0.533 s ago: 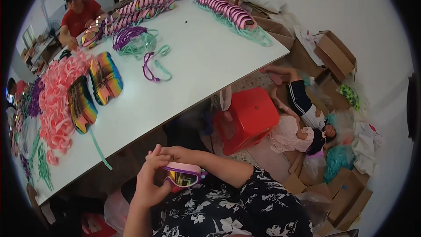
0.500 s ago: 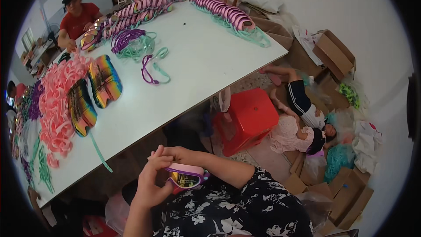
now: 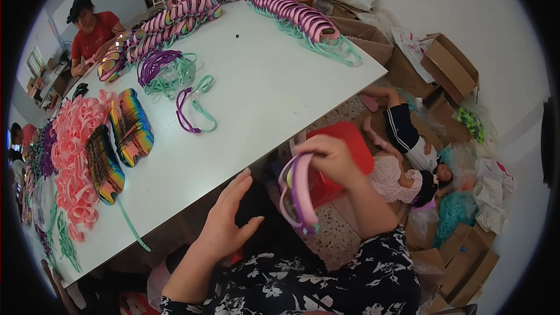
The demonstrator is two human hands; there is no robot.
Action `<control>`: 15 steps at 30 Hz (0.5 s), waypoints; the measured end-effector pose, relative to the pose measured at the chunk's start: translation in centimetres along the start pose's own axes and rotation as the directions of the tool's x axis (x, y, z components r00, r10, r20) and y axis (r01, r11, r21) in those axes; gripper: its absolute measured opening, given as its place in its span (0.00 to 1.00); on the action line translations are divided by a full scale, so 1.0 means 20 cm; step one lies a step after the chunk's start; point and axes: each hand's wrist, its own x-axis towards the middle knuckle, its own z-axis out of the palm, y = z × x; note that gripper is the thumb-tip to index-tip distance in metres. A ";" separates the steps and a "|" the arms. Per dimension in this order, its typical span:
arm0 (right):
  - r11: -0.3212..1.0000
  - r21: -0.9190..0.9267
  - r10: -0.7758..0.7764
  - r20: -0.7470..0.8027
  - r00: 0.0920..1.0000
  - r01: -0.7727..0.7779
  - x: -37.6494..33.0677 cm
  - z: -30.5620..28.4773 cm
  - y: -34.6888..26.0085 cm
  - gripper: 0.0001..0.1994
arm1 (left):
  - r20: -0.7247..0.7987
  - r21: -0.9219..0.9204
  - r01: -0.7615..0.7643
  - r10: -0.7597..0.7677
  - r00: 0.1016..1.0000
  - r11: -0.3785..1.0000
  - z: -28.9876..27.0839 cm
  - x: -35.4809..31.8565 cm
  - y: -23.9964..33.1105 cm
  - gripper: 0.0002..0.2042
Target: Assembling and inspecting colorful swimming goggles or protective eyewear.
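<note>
- A white desk point(image 3: 262, 81) fills the upper left of the view, and its near edge runs just above the hands.
- Two long rows of pink goggles point(image 3: 297, 14) are laid along the far end of the desk, one on each side.
- A pile of pink straps point(image 3: 73, 157) is heaped at the left edge of the desk, with two stacks of rainbow lenses point(image 3: 131, 125) just beside it.
- A tangle of purple and green straps point(image 3: 166, 73) is seen near the middle of the desk, and one loose pair lies just right of it.
- A red stool point(image 3: 344, 157) stands on the floor below the desk's right corner, behind the right hand.
- Cardboard boxes point(image 3: 452, 70) are stacked along the right wall.
- A person in a red shirt point(image 3: 93, 26) is seated at the far left corner of the desk.
- A child point(image 3: 408, 163) lies on the floor near the boxes.
- A single goggle point(image 3: 297, 195), pink and purple, is held upright in the air below the desk edge, gripped at its top by the closed right hand point(image 3: 332, 160).
- The left hand point(image 3: 230, 216) is held open, fingers spread, just left of the goggle and apart from it.
</note>
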 end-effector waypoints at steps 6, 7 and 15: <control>0.956 -0.248 0.008 -0.506 0.863 -0.154 0.49 -0.71 0.13 0.14 | 0.010 -0.204 0.351 -0.357 0.934 0.914 0.06 -0.29 -0.25 0.31; 0.953 -0.293 -0.094 -0.536 0.839 -0.080 0.62 -0.80 0.19 0.13 | -0.022 -0.248 0.417 -0.435 0.900 0.875 0.08 -0.36 -0.28 0.29; 0.782 -0.488 -0.139 -0.744 0.654 -0.388 1.26 -1.39 0.94 0.10 | -0.102 -0.380 0.637 -0.715 0.692 0.671 0.27 -0.56 -0.46 0.22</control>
